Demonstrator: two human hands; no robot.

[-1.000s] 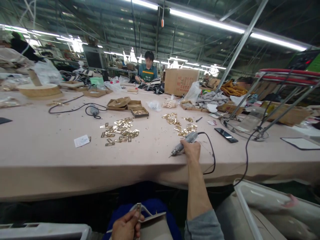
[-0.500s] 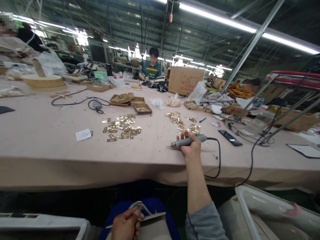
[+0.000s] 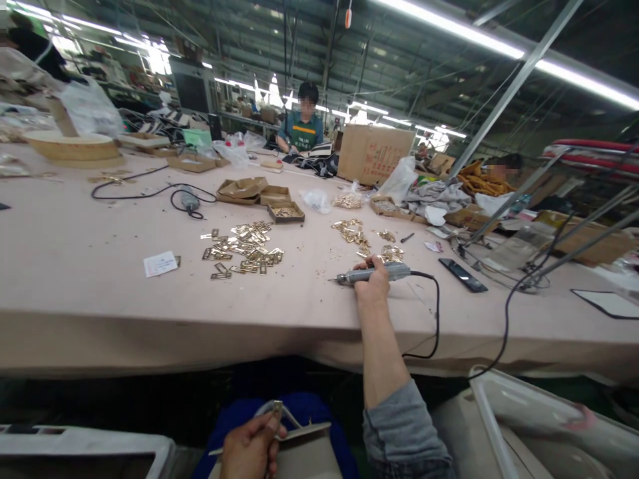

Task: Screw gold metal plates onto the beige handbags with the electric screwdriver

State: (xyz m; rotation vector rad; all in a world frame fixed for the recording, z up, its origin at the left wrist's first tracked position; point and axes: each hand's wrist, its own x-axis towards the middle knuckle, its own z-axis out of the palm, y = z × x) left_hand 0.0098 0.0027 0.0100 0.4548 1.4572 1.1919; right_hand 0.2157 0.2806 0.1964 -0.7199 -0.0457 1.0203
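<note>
My right hand is stretched out over the table and closed round a grey corded electric screwdriver, which lies level with its tip pointing left. My left hand is low at my lap, pinching a small brass metal fitting on the edge of a grey bag piece. Gold metal plates lie scattered on the pink table left of the screwdriver. More gold fittings lie just beyond my right hand.
A black phone lies right of the tool, whose black cord loops over the table edge. Small cardboard boxes, a large carton and a metal stand stand farther back. Two people sit at the far side. A white bin is at lower right.
My right hand has lifted the screwdriver from a tilted, tip-down pose to level and moved it slightly away from me. My left hand has stayed at my lap.
</note>
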